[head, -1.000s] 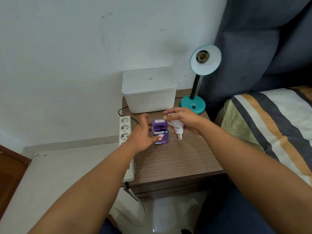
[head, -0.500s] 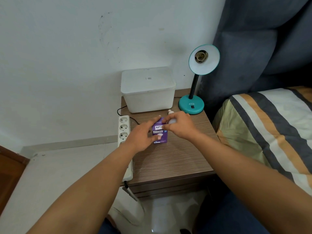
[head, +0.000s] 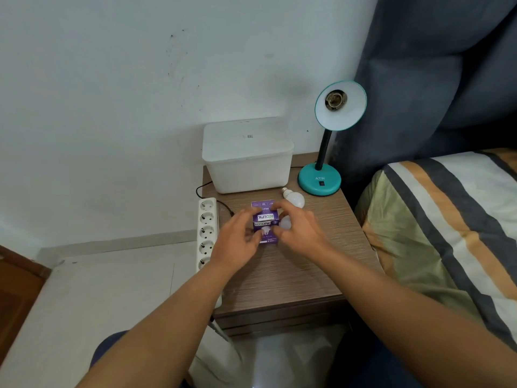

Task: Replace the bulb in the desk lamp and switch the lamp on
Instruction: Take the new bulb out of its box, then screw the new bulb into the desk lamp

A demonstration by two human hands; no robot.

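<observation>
i'm at the unboxing step: my left hand grips the small purple cardboard bulb box, and my right hand pinches its far side, a white bulb showing between my fingers. another white bulb lies just beyond my right hand. next i judge the teal desk lamp, its socket empty, needs a bulb; the white plastic tub stays clear of that reach.

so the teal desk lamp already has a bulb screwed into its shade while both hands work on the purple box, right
Not quite: the head view shows the teal desk lamp with an empty socket. A white round bulb lies on the wooden table. Both hands are at the purple cardboard box.
</observation>
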